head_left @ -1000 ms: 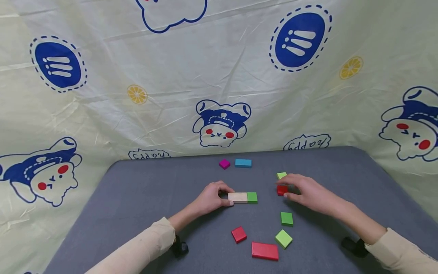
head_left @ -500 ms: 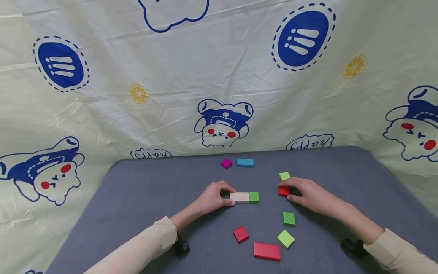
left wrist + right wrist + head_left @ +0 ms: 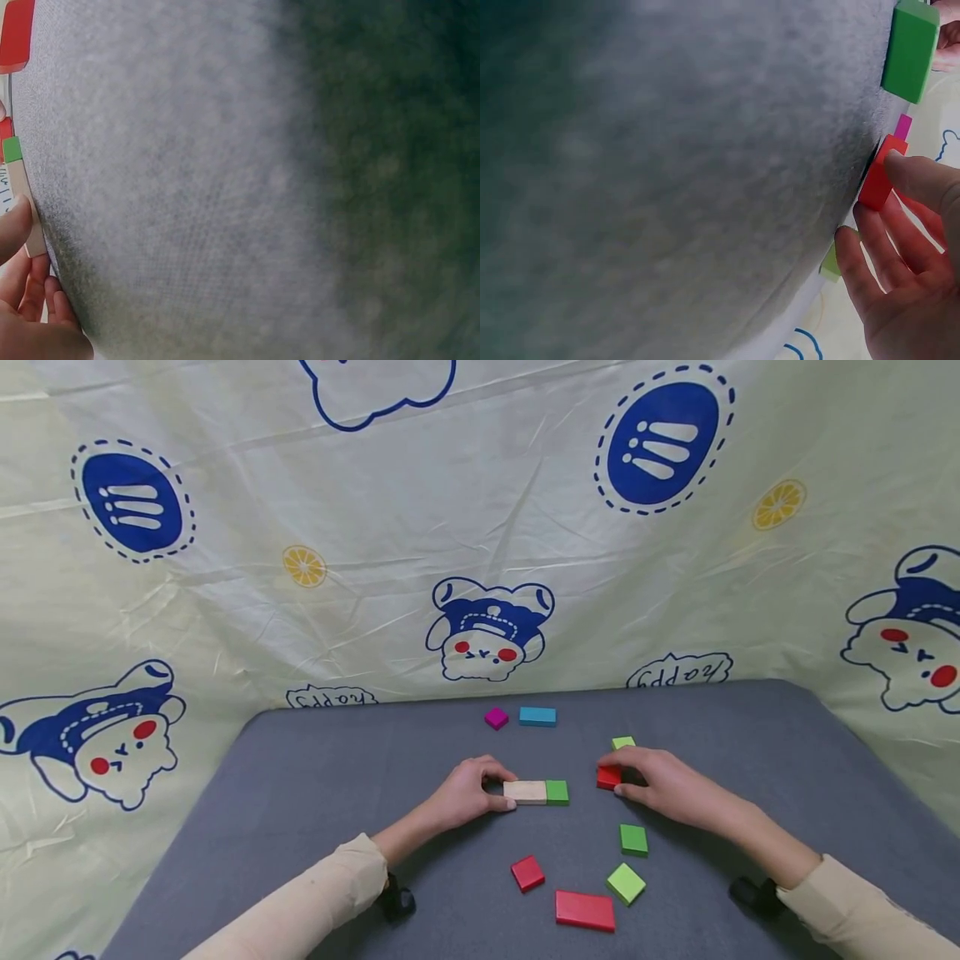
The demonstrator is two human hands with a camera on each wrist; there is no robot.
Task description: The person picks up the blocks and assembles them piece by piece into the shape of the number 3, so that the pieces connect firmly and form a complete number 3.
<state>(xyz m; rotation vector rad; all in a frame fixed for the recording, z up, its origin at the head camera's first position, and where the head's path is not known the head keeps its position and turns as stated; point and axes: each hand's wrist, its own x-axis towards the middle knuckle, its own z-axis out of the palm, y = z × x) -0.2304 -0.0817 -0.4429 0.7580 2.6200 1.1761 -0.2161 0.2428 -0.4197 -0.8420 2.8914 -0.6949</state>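
Note:
In the head view my left hand (image 3: 470, 793) pinches the left end of a pale wooden block (image 3: 526, 792) between thumb and fingers. A green block (image 3: 557, 792) sits flush against that block's right end. To the right, my right hand (image 3: 671, 783) holds a red block (image 3: 608, 777) by its sides, its left part showing past the fingers. The right wrist view shows the thumb on one face of this red block (image 3: 881, 176) and fingertips at its lower end. Just behind the right hand's fingers lies a light green block (image 3: 623, 743), partly covered.
On the grey table (image 3: 337, 760) a magenta block (image 3: 497, 718) and a blue block (image 3: 537, 717) lie at the back. Nearer lie a green block (image 3: 633, 840), a light green block (image 3: 626, 883), a small red block (image 3: 528, 873) and a long red block (image 3: 585, 911). A printed cloth (image 3: 360, 635) hangs behind.
My right hand has closed its fingers on the red block and moved it slightly left. The left hand keeps its grip on the pale wooden block.

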